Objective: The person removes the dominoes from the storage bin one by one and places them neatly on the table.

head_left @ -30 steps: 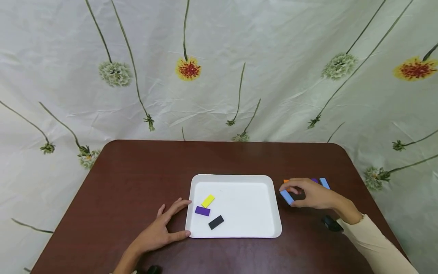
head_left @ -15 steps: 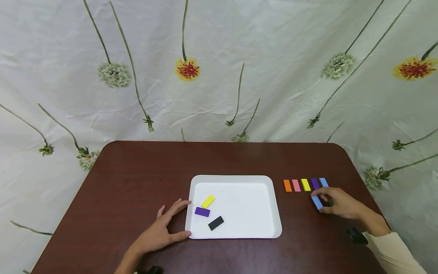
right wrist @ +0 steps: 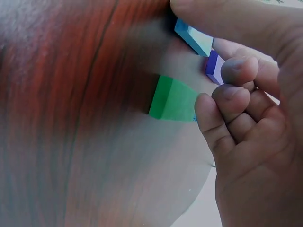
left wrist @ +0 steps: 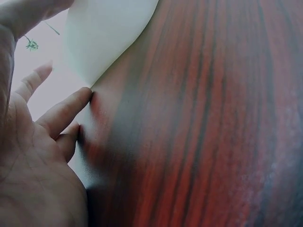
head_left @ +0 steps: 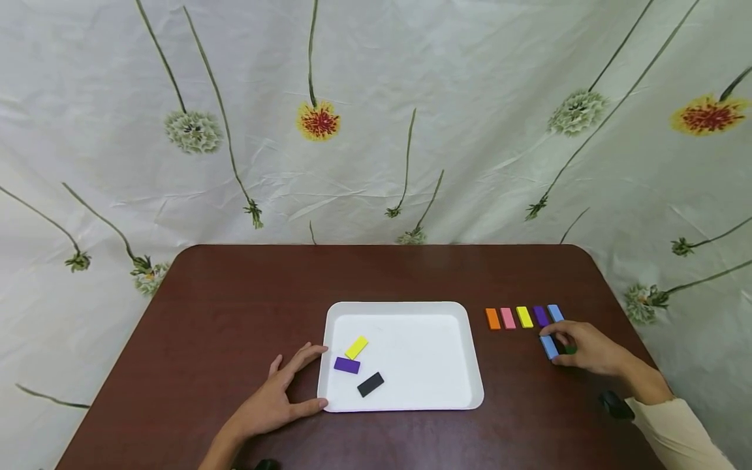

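Note:
My right hand (head_left: 590, 349) pinches a light blue block (head_left: 549, 347) between thumb and fingers, low over the table just in front of a row of coloured blocks. Partly hidden behind that hand is a green block (head_left: 570, 350), which shows better in the right wrist view as a green block (right wrist: 173, 97) on the wood. My left hand (head_left: 270, 398) touches the left rim of a white tray (head_left: 411, 403), its fingers spread. Inside the tray's left part lie a yellow block (head_left: 356, 347), a purple block (head_left: 347, 365) and a black block (head_left: 371, 384).
To the tray's right, the row has an orange block (head_left: 493, 318), a pink block (head_left: 508, 318), a yellow block (head_left: 525, 317), a purple block (head_left: 541, 316) and a light blue block (head_left: 555, 313). The brown table (head_left: 264, 281) ends at a flowered cloth (head_left: 364, 163).
Holding the light blue block, my right hand has moved right from beside the tray to the row's right end, uncovering the row. My left hand has stayed at the tray's rim.

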Action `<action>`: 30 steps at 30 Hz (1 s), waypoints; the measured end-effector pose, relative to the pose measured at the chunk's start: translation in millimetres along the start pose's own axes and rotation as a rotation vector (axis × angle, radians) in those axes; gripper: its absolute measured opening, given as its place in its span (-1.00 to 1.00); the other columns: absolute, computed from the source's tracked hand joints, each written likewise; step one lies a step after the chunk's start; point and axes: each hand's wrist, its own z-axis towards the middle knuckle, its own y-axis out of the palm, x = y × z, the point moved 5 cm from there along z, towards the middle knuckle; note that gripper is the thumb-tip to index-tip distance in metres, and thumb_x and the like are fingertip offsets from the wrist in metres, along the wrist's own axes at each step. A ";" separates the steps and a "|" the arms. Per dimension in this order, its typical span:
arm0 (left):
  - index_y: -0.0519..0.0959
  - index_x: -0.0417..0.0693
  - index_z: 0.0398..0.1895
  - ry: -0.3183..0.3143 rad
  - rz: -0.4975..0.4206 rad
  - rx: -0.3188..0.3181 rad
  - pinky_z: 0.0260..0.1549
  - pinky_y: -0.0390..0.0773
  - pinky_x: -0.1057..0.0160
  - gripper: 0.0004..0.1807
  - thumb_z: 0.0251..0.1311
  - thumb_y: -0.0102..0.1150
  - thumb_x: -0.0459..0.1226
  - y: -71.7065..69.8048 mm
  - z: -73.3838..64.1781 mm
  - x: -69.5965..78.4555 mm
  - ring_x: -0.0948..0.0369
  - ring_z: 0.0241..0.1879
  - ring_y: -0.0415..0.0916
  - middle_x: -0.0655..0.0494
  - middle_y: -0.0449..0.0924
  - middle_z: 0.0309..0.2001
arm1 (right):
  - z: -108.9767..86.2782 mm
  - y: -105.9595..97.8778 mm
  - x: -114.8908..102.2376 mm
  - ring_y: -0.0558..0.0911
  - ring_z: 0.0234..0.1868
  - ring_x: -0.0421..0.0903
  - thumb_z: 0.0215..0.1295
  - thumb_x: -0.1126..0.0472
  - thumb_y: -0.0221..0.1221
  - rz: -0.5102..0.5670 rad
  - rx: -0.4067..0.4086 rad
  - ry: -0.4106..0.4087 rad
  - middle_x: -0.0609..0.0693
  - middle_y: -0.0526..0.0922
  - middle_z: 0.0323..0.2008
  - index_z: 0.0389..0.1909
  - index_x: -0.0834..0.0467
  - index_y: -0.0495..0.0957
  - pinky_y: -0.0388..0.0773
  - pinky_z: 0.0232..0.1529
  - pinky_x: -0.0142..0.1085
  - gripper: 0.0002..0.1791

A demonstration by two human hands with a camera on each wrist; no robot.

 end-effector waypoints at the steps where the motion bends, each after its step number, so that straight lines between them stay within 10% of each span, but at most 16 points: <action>1: 0.27 0.38 0.44 0.000 -0.001 -0.001 0.35 -0.36 -0.40 -0.12 0.04 0.49 0.06 0.0 -0.1 -0.1 -0.10 0.54 0.03 0.21 0.31 0.45 | -0.4 -0.5 0.0 0.24 -0.42 -0.33 0.10 0.20 0.47 -0.001 0.004 0.001 -0.14 0.26 -0.45 0.00 0.27 0.58 0.20 -0.38 -0.35 -0.53; 18: 0.27 0.38 0.45 0.018 -0.005 0.004 0.34 -0.36 -0.40 -0.13 0.05 0.48 0.05 -0.3 -1.4 -0.7 -0.06 0.55 0.03 0.22 0.32 0.45 | -3.3 -5.6 -1.8 0.22 -0.47 -0.32 0.07 0.22 0.48 -0.025 0.060 -0.030 -0.15 0.27 -0.45 0.05 0.28 0.58 0.18 -0.39 -0.36 -0.48; 30: 0.28 0.35 0.44 0.029 -0.010 0.006 0.35 -0.35 -0.40 -0.14 0.05 0.49 0.04 -1.1 -1.7 -0.1 -0.08 0.54 0.04 0.20 0.33 0.44 | 24.6 -9.2 -56.3 0.32 -0.44 -0.18 0.08 0.33 0.46 0.007 0.097 -0.218 -0.09 0.33 -0.46 -0.05 0.18 0.62 0.22 -0.45 -0.38 -0.61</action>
